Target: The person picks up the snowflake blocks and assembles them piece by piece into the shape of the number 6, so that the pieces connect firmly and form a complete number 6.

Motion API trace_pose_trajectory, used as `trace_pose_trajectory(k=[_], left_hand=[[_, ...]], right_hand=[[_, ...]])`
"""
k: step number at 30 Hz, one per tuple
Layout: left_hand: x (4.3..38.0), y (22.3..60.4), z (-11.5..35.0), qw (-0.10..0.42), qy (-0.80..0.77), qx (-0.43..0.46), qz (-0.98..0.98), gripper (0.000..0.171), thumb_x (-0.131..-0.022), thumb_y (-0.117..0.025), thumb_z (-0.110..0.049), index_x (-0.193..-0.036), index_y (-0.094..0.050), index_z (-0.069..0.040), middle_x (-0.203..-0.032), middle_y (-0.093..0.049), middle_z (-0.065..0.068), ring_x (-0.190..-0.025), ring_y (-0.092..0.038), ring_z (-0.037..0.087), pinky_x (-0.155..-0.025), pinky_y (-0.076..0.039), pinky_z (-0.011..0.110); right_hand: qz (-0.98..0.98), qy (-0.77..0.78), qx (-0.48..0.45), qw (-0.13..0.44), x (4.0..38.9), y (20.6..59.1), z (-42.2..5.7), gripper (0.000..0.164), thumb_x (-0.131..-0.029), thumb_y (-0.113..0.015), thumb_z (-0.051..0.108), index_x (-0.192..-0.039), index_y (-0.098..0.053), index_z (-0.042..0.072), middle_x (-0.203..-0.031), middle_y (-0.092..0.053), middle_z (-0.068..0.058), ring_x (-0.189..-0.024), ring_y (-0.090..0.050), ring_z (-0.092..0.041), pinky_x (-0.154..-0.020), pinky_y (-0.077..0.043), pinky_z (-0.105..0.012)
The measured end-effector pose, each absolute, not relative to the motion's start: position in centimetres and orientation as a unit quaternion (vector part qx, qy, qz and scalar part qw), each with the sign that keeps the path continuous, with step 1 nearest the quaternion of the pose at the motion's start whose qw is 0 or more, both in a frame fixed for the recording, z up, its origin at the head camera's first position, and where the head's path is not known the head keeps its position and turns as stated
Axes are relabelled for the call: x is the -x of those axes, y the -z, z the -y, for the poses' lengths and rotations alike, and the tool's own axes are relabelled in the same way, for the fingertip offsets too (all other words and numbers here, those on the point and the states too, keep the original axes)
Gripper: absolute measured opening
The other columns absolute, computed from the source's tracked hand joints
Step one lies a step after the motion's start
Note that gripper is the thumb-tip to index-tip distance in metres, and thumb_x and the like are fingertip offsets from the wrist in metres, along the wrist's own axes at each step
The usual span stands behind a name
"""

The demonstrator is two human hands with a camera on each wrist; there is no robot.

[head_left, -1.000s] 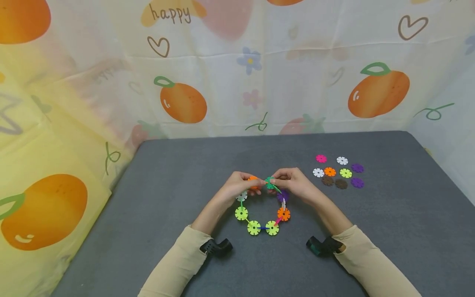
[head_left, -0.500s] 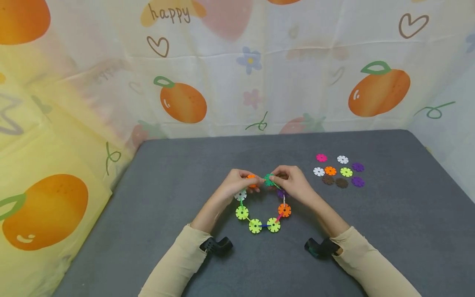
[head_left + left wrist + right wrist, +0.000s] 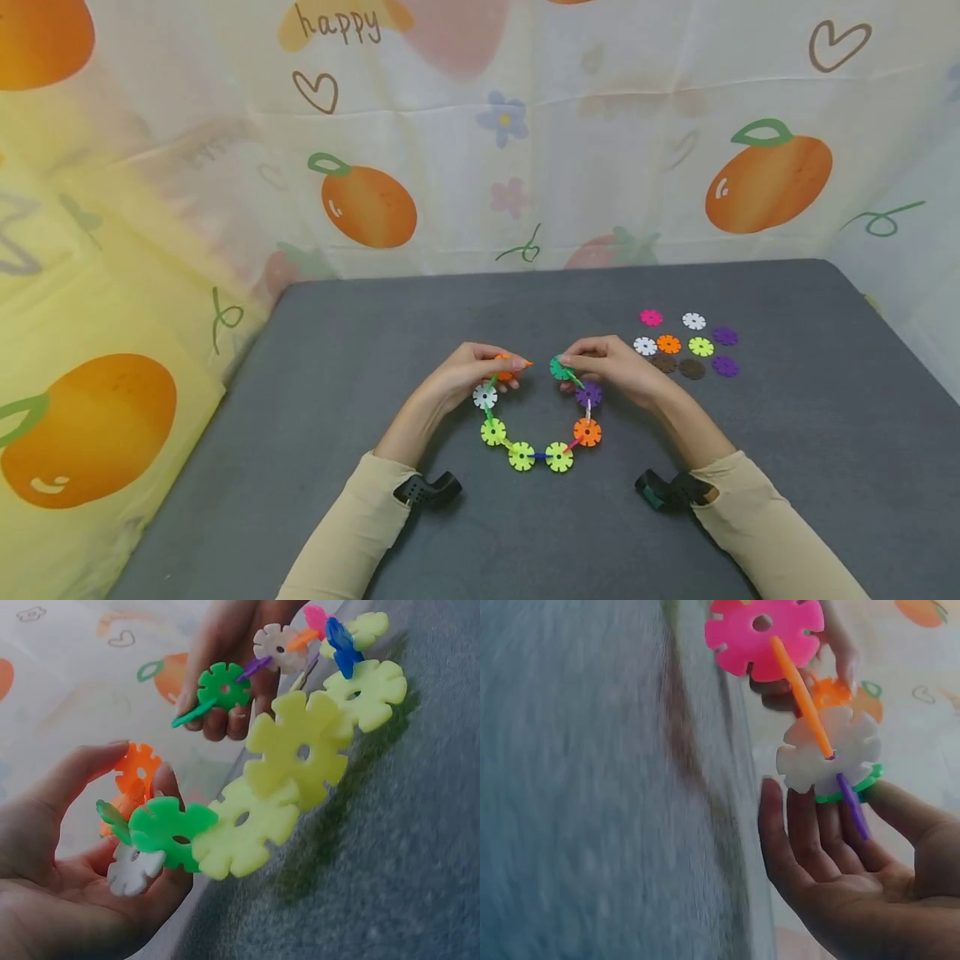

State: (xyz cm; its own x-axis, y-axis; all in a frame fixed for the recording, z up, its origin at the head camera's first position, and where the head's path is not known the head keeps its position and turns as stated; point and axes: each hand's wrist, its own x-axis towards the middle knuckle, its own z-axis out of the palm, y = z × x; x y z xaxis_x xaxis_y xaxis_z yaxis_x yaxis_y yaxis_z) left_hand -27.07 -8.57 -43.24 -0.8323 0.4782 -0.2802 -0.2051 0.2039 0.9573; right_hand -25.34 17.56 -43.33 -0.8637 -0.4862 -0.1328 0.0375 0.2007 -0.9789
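A chain of interlocking plastic snowflake discs hangs in an open ring between my two hands. My left hand [image 3: 459, 375] pinches an orange disc [image 3: 138, 765] at one chain end between thumb and finger. Beside it sit a white disc [image 3: 135, 868] and a green disc [image 3: 169, 829]. At the other end my right hand [image 3: 626, 373] pinches a green disc [image 3: 558, 367], next to a purple disc [image 3: 588, 394]. A gap separates the two ends. Yellow-green discs [image 3: 521, 456] form the near side, with an orange disc [image 3: 587, 432] at the right.
Several loose discs lie on the grey table [image 3: 360, 333] at the right rear, among them a pink disc [image 3: 651, 317], a brown disc [image 3: 692, 369] and a purple disc [image 3: 725, 367]. A fruit-patterned cloth [image 3: 450, 125] hangs behind the table.
The orange and green chain ends, earlier together, have come apart. My right hand has moved right with the green disc, my left slightly left, and the ring has widened.
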Motion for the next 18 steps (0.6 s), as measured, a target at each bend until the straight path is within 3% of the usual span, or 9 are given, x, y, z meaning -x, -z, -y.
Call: trace_pose_trajectory(k=[4,12,18], left_hand=[[26.9,43.1,8.3,0.284,-0.621,-0.102,-0.724,0.034,-0.09,-0.071,-0.023,-0.113,-0.07,0.002,-0.102,-0.073,0.016,-0.075,-0.068,0.013,-0.072,-0.059,0.028],[26.5,42.8,8.1,0.304,-0.596,-0.116,-0.734,0.03,-0.09,-0.071,-0.026,-0.108,-0.073,-0.003,-0.082,-0.074,0.003,-0.074,-0.068,0.016,-0.063,-0.054,0.024],[26.3,42.9,8.1,0.323,-0.59,-0.128,-0.729,0.028,-0.091,-0.07,-0.025,-0.106,-0.073,-0.002,-0.089,-0.074,0.007,-0.077,-0.067,0.017,-0.067,-0.055,0.025]], right_hand=[[-0.732,0.623,0.157,0.229,25.1,43.4,-17.2,0.029,-0.099,-0.059,0.024,-0.108,-0.065,-0.002,-0.091,-0.071,0.002,-0.089,-0.072,-0.017,-0.091,-0.056,-0.037],[-0.742,0.604,0.175,0.233,24.9,43.5,-16.6,0.026,-0.097,-0.06,0.022,-0.106,-0.068,-0.002,-0.093,-0.069,-0.001,-0.084,-0.071,-0.02,-0.083,-0.055,-0.033],[-0.748,0.584,0.19,0.253,24.8,43.1,-16.2,0.028,-0.098,-0.06,0.023,-0.107,-0.068,-0.003,-0.094,-0.07,-0.001,-0.083,-0.067,-0.016,-0.076,-0.053,-0.029]])
